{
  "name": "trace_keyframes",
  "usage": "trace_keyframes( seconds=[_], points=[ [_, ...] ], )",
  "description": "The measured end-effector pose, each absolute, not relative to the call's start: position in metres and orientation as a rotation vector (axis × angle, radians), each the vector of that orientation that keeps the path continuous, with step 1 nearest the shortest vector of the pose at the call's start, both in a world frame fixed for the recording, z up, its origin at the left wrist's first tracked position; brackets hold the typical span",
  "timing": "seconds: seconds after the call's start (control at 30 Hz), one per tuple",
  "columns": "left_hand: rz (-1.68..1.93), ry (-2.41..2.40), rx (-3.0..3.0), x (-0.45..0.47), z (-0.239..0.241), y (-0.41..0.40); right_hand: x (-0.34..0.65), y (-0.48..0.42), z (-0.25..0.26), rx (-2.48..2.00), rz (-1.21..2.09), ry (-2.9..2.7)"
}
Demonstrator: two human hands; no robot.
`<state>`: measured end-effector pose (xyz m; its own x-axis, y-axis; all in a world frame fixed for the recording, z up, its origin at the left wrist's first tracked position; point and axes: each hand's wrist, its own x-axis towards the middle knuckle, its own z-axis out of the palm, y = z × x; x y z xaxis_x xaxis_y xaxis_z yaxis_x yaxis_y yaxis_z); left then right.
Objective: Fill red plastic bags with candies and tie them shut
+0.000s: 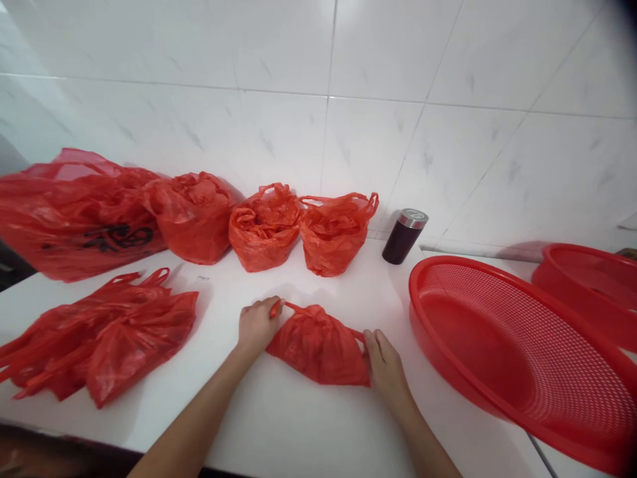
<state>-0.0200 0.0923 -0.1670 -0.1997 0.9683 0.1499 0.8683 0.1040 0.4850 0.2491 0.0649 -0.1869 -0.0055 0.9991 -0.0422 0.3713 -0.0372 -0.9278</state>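
Observation:
A small red plastic bag [318,346] lies on the white counter [298,425] in front of me. My left hand [256,325] is closed on the bag's left handle loop. On the other side, my right hand [384,364] pinches the right handle at the bag's edge. The bag sits between both hands, with its handles pulled outward.
Several filled red bags [266,227] stand along the tiled wall, with a larger one [74,212] at the far left. A heap of flat red bags [107,335] lies at left. A dark jar with a metal lid [404,236] and two red perforated baskets [517,352] are at right.

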Motion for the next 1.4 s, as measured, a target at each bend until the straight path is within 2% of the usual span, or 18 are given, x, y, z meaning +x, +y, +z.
trace_keyframes(
  seconds=[0.2,0.37,0.53,0.7,0.83,0.93,1.2,1.4],
  points=[
    [0.936,1.957,1.61,-0.05,-0.125,0.048,0.243,0.054,-0.154,-1.431,1.077,-1.464],
    [1.151,1.475,1.224,-0.057,-0.095,0.009,0.243,0.052,-0.118,-1.343,1.035,-1.507],
    [1.253,1.373,1.205,-0.057,-0.089,0.001,0.247,0.058,-0.097,-1.287,1.038,-1.492],
    [1.588,1.003,1.298,-0.034,-0.088,0.007,0.245,0.057,-0.077,-1.155,1.031,-1.385],
    [1.338,0.863,1.209,0.006,-0.092,0.012,0.231,0.052,-0.067,-1.093,1.002,-1.468],
    [1.208,0.899,1.162,0.031,-0.094,0.014,0.214,0.045,-0.066,-1.021,1.13,-1.563],
    [1.222,0.954,1.187,0.043,-0.083,0.016,0.184,0.034,-0.067,-1.092,1.377,-1.815],
    [1.257,0.777,1.247,0.045,-0.107,0.015,0.182,0.041,-0.066,-1.031,1.464,-1.731]
  ],
)
